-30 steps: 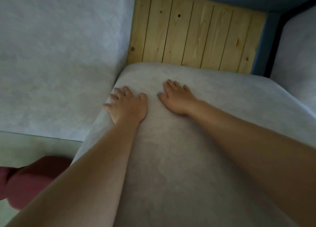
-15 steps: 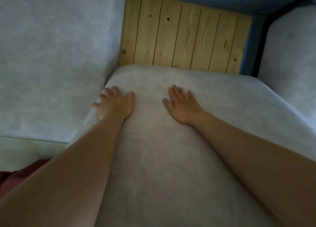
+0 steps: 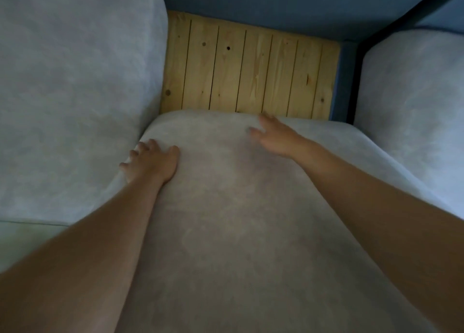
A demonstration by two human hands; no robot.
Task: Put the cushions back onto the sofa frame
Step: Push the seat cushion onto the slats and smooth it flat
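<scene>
A large pale grey cushion [image 3: 233, 207] fills the middle of the head view, its far edge against the sofa frame's wooden slats [image 3: 248, 69]. My left hand [image 3: 150, 163] lies flat on the cushion's left edge, fingers spread, next to a second grey cushion [image 3: 70, 81] on the left. My right hand [image 3: 278, 134] is blurred, fingers straight, over the cushion near its far edge; contact cannot be made out. A third grey cushion [image 3: 411, 112] stands at the right.
A dark blue wall [image 3: 276, 1] rises behind the slats. A black frame bar [image 3: 356, 76] runs down between the slats and the right cushion. Pale floor [image 3: 22, 240] shows at the lower left.
My right hand has moved forward and right toward the cushion's far edge. My left hand stays on the left edge. The view has tilted, showing more of the slats.
</scene>
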